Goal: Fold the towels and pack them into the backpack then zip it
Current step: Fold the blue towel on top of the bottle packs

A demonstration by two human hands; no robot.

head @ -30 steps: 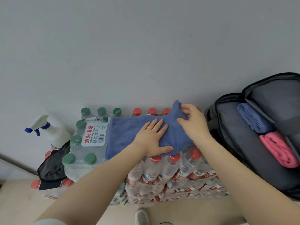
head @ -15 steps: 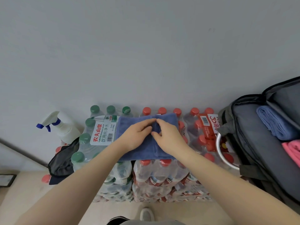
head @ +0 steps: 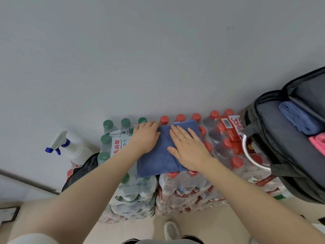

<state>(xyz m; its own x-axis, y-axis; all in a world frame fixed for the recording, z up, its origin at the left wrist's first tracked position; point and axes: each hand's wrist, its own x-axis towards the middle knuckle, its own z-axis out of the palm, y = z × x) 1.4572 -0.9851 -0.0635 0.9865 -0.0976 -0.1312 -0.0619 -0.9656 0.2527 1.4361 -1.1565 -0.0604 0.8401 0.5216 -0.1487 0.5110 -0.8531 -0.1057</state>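
A dark blue towel [head: 159, 159], folded into a narrow rectangle, lies on top of the shrink-wrapped water bottle packs [head: 184, 187]. My right hand [head: 189, 147] presses flat on its right half with straight fingers. My left hand [head: 146, 138] lies over the towel's left edge, fingers bent down at the far side; whether it grips the cloth is unclear. The open dark backpack [head: 274, 152] stands at the right and holds a rolled light-blue towel [head: 297, 117] and a pink towel [head: 318, 143].
A white spray bottle [head: 70, 147] with a blue trigger stands at the left by the wall. A black cloth [head: 82, 169] drapes beside the green-capped bottles [head: 107, 138]. A metal bowl rim [head: 249, 155] shows beside the backpack. My shoe [head: 171, 231] is on the floor below.
The towel's right end was folded over to the left, making it narrower. Both hands then spread apart from the middle, the right now flat on the fold, the left at the left edge.
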